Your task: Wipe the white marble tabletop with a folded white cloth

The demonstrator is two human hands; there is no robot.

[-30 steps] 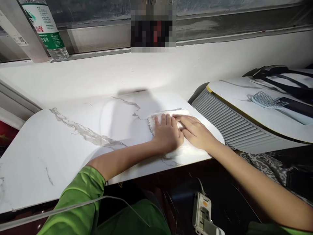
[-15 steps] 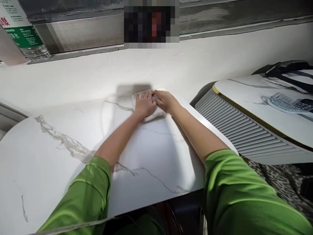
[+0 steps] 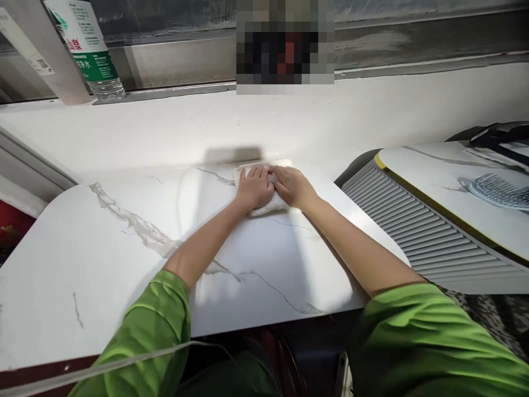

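Where the white wall (image 3: 165,132) meets a broad, grey-veined tabletop (image 3: 256,245), wiping seems under way; how much surface is done or left cannot be told. Near that far edge, a white cloth (image 3: 271,208) lies on the tabletop, beneath the left hand (image 3: 255,188) and right hand (image 3: 295,186). The left rests flat, fingers slightly spread; the right curves beside it, fingers close together, though whether it pinches any cloth is hidden.

White cloth (image 3: 268,209) — middle hidden under left hand (image 3: 255,189) and right hand (image 3: 294,187); its folds there can't be read. Bottle (image 3: 91,49): top cut off by upper edge. Hairbrush (image 3: 498,190) cut off at right. Pixelated patch (image 3: 285,49) masks part of window frame (image 3: 182,63). Pale object (image 3: 344,377), bottom edge — too little shows.
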